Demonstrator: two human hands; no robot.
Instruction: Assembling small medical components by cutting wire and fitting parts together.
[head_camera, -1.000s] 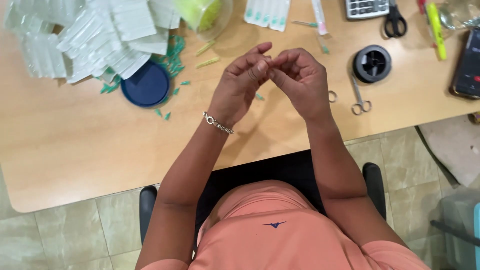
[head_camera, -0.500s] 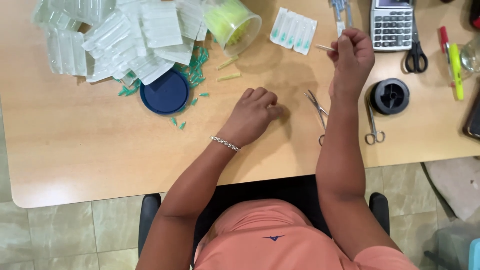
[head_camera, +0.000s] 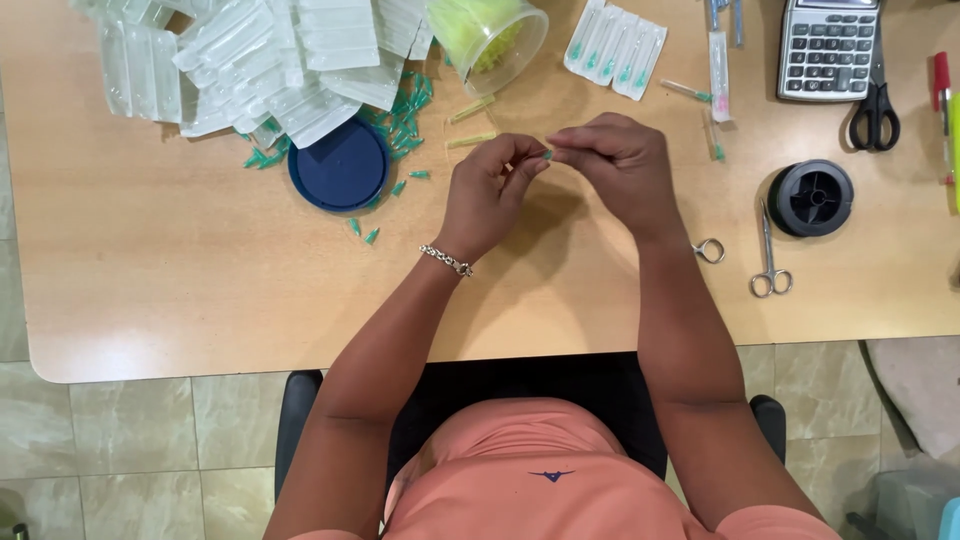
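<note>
Head view looks straight down on a small green-tipped piece (head_camera: 547, 154), pinched between the fingertips of both hands above the middle of the wooden table (head_camera: 180, 280); it is too small to tell more of its shape. Left hand (head_camera: 490, 195) is curled, fingers bent toward the thumb and pressed together on the near end of the piece, a chain bracelet (head_camera: 447, 261) at the wrist. Right hand (head_camera: 612, 155) meets it from the other side, knuckles up, thumb and forefinger closed on the far end. Both forearms rise from the body and converge, elbows out past the table edge. Just left of the hands lies a round blue lid (head_camera: 341, 165) with loose green caps (head_camera: 398, 120) scattered about it, and behind that a heap of clear blister packs (head_camera: 270, 60). A clear tub of yellow-green pieces (head_camera: 490, 35) stands beyond the hands. To the right lie small scissors (head_camera: 768, 255), a black spool (head_camera: 810, 197), a calculator (head_camera: 826, 48) and black-handled scissors (head_camera: 876, 110).
</note>
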